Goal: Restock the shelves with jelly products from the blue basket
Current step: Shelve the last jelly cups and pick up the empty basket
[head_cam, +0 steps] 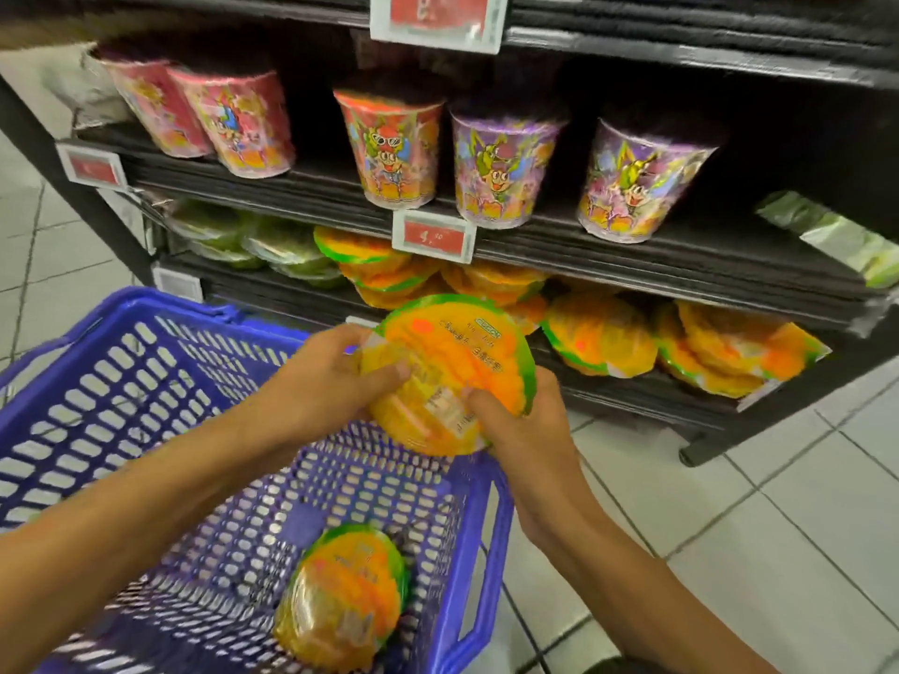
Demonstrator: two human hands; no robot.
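holding orange jelly cups [452, 362] over the blue basket [146, 381] with left grip [321, 381] and right grip [525, 430] both curled round them, near the bottom shelf [632, 406]; liable to slip apart and fall through uneven squeezing on slick film.

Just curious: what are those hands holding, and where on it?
An orange jelly cup: left hand on its left side, right hand at its lower edge.

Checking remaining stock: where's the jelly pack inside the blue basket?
Head view, lower centre: the jelly pack lies on the blue basket floor near its right wall, below the left hand and right hand, which hold a second pack.
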